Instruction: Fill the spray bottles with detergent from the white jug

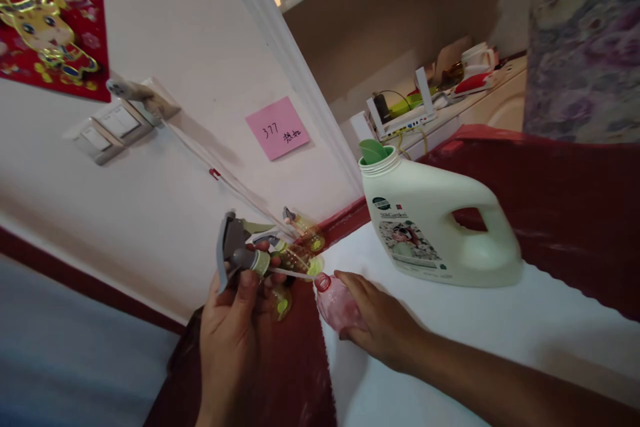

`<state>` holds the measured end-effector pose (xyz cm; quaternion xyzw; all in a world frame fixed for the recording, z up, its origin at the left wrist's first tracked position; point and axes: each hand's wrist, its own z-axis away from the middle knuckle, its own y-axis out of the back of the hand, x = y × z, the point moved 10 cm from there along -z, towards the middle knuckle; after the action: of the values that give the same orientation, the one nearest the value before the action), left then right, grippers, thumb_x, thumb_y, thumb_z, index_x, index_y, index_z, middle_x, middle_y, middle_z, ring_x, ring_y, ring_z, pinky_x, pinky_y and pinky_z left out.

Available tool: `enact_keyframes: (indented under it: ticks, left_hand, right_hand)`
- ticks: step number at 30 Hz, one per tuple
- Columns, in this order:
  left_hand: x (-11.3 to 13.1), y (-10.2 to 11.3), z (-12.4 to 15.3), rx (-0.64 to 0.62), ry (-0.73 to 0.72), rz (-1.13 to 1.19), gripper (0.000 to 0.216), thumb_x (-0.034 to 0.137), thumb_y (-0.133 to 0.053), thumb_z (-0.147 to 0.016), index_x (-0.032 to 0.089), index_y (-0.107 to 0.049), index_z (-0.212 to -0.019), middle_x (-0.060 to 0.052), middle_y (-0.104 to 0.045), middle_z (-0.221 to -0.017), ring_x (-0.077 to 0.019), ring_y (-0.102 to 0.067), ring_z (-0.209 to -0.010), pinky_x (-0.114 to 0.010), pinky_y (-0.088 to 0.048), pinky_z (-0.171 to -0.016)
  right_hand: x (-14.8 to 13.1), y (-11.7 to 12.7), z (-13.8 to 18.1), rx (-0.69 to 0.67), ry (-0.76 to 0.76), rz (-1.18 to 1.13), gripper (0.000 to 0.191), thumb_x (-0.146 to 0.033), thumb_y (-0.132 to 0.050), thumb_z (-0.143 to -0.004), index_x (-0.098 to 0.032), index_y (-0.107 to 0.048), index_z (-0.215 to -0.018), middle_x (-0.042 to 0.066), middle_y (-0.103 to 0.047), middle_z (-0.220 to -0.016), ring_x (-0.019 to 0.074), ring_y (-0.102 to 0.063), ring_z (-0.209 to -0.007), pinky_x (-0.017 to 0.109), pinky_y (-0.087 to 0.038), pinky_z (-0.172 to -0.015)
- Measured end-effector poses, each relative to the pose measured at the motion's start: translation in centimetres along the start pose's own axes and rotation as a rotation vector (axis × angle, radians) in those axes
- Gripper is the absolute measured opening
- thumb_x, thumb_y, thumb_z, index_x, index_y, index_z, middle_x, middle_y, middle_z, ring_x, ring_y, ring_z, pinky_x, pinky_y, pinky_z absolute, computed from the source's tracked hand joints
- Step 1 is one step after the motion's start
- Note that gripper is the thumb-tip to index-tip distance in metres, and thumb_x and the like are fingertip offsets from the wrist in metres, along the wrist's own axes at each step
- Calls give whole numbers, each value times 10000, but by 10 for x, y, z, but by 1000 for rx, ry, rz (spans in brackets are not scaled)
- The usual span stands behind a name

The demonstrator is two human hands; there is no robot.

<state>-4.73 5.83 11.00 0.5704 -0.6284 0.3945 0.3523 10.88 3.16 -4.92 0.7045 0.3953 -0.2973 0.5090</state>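
In my left hand (237,317) is a grey trigger spray head (240,250), gripped at its pale collar. Its thin dip tube (293,273) points right, with the tip close beside the mouth of a pink clear bottle (340,303); whether it enters the mouth I cannot tell. My right hand (383,320) wraps round that bottle, which has no cap and leans toward the spray head. To the right, a large pale-green detergent jug (445,227) stands uncapped on white paper, a green spout showing in its neck.
Yellowish clear spray bottles (310,237) stand against the wall behind my left hand. The white paper (415,353) lies over a dark red tabletop (295,367). A white router (407,121) and clutter sit on the counter behind. A pink note (278,128) and a switch plate (115,123) are on the wall.
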Motion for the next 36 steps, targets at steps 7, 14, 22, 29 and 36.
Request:
enact_keyframes:
  ticks: [7,14,22,29,36]
  left_hand:
    - [-51,-14,2,-88,188,-30,471,420,-836,-757,235,-669,-1157,-38,-760,-1042,-208,-738,-936,-301,-606,-828]
    - [-116,-27,26,-226,370,-11,437,403,-773,-829,238,-631,-1208,-44,-754,-1052,-226,-706,-1033,-356,-520,-947]
    - [-128,-25,33,-174,382,58,536,373,-802,-820,264,-602,-1306,-52,-757,-1111,-217,-689,-1068,-356,-482,-997]
    - [-127,-17,34,-132,307,-68,506,444,-807,-803,253,-644,-1242,-47,-755,-1072,-231,-685,-1057,-350,-500,-958]
    - [-133,-14,30,-162,246,-63,411,433,-775,-843,255,-650,-1191,-39,-751,-1047,-231,-677,-1078,-370,-475,-1013]
  right_hand:
    - [0,0,0,-1,3,0,889,-230,-750,-750,-157,-359,-1546,148,-446,-1545,348,-475,-1363,488,-427,-1128]
    - [-1,1,0,13,12,-11,886,-217,-773,-737,-144,-378,-1528,142,-469,-1523,310,-488,-1345,447,-424,-1126]
    - [-1,1,-2,-4,6,-9,916,-221,-802,-727,-115,-372,-1529,152,-452,-1539,295,-463,-1374,426,-400,-1147]
    - [2,0,-1,-3,11,3,910,-239,-804,-736,-136,-375,-1532,133,-452,-1541,296,-456,-1375,435,-399,-1147]
    - [1,0,-2,-4,6,10,922,-247,-815,-736,-136,-369,-1536,131,-456,-1538,284,-460,-1375,414,-398,-1154]
